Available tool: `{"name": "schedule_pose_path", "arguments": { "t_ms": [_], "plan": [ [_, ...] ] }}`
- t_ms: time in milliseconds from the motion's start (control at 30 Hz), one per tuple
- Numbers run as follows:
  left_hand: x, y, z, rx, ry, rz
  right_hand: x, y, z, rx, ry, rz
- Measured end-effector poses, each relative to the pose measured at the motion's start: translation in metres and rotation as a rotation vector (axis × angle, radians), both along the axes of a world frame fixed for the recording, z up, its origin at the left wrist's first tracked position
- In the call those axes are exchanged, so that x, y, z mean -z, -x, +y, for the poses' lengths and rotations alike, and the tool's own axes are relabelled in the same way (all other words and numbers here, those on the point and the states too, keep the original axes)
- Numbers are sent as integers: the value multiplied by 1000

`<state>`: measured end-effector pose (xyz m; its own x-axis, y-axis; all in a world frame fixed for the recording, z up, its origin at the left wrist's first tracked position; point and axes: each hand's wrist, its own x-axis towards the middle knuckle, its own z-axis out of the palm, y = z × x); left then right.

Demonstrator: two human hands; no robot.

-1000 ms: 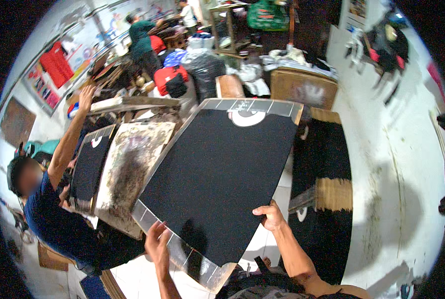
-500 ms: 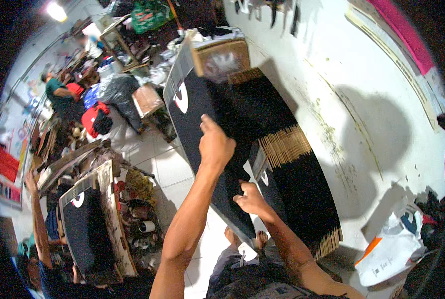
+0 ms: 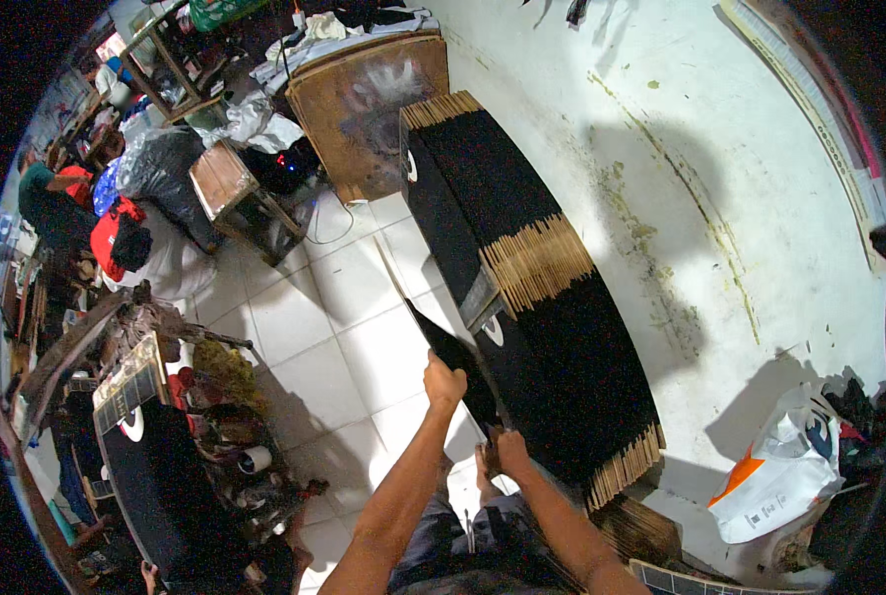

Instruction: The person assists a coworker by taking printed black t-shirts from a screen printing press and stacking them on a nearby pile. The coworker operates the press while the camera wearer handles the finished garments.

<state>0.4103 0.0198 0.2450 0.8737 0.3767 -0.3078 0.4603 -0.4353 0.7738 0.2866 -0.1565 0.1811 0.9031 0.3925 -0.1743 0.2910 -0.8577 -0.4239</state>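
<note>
A thin board covered in black cloth (image 3: 465, 362) stands upright in front of me, turned almost edge-on. My left hand (image 3: 445, 382) is closed on its upper edge near the middle. Lower down, close to my legs, my right hand (image 3: 508, 454) is closed on its near end. To the right stands a long row of similar black-covered boards (image 3: 582, 362), packed tightly, their bare wooden ends showing. Another such row (image 3: 483, 174) continues behind it. A white round print (image 3: 494, 329) shows on the nearer row's front board.
At the left lies another black-covered board (image 3: 170, 486), with another person's hand (image 3: 150, 577) at its near end. A wooden stool (image 3: 227, 183) and a brown wooden panel (image 3: 379, 109) stand farther back. A white bag (image 3: 775, 476) sits by the right wall.
The held board has swung from showing its broad black face to nearly edge-on, and come down and nearer. Both hands moved lower with it. The view shifted; the other person's raised arm is gone.
</note>
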Motion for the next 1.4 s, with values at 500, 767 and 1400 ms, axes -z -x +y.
{"name": "schedule_pose_path", "arguments": {
  "t_ms": [500,767,1400],
  "plan": [
    [120,18,-105,418,137,191,108,18,-98,232,149,1],
    [170,141,-76,524,61,354,121,-3,-104,324,269,60],
    [197,253,0,514,-1,761,100,-61,-115,377,338,130]
  ]
}}
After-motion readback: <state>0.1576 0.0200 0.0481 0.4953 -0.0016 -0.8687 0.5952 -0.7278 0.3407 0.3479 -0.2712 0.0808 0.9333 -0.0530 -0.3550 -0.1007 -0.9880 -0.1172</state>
